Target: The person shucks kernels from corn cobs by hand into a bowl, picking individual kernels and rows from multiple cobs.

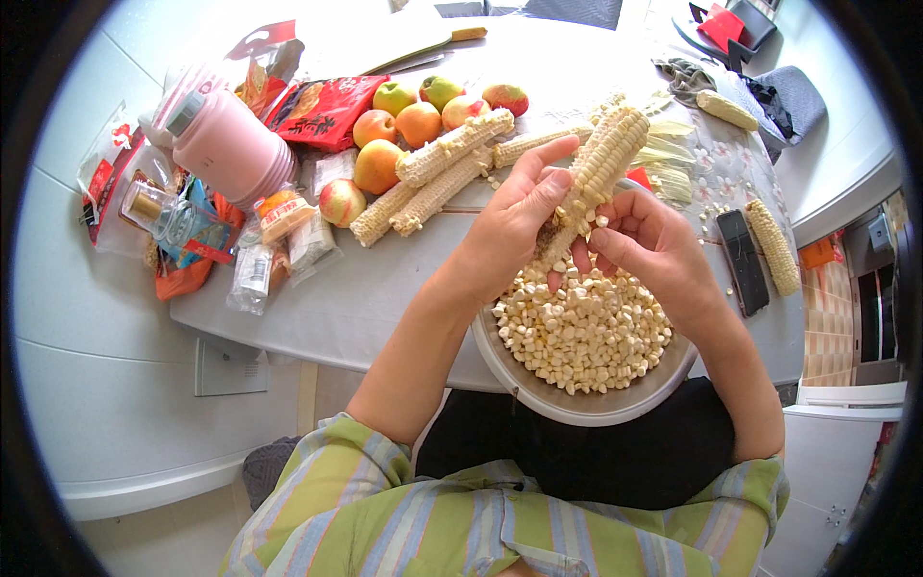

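Observation:
My left hand [515, 216] grips a partly shelled ear of white corn [606, 155] by its lower end, thumb along the cob. Rows of kernels still cover its upper part, while the lower part is bare. Close against the cob, my right hand [638, 241] has its thumb and fingers bent around a few loose kernels. Below both hands, a round metal bowl [577, 415] with a pale rim holds a heap of white corn kernels [584, 332]. The bowl rests at the table edge, over my lap.
Stripped cobs [451, 187] lie left of my hands beside several apples [418, 124]. A pink bottle [231, 148], snack bags and a glass jar [169, 216] crowd the left side. To the right are a smartphone [743, 263], an ear of corn [773, 249] and husks [670, 155]. A knife [418, 50] lies behind.

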`<state>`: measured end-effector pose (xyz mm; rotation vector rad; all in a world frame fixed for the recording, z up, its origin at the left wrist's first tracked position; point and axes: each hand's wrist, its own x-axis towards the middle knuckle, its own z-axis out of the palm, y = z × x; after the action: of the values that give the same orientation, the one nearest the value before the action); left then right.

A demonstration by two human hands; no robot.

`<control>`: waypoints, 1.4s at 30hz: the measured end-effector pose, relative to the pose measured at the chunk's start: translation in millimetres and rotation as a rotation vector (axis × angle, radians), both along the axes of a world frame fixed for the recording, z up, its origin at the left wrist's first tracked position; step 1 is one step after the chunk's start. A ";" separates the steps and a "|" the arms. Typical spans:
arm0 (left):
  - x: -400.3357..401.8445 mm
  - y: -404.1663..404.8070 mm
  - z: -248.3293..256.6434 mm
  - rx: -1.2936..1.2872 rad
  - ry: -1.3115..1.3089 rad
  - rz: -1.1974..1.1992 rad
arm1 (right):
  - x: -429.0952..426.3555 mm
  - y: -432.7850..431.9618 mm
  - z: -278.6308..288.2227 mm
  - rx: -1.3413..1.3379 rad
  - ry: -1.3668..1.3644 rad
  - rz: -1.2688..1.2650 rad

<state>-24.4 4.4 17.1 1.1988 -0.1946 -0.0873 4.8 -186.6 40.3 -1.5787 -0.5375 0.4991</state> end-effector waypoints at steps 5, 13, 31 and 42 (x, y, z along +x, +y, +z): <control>0.2 6.1 1.5 -0.023 0.065 -0.065 | 2.0 -1.9 5.6 -0.042 0.093 0.045; 0.0 4.4 2.5 -0.147 -0.002 -0.180 | 5.2 -5.8 -1.5 -0.046 -0.106 -0.096; 1.8 -0.4 5.1 0.137 -0.221 -0.226 | 6.9 -40.4 26.3 0.075 -0.036 -0.013; 21.7 -3.6 20.8 0.298 -0.057 -0.126 | 7.4 -32.1 18.4 0.038 0.073 0.000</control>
<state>-2.7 0.8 37.9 1.4864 -0.3152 -0.1974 12.2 -218.7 58.7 -1.5184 -0.4888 0.5422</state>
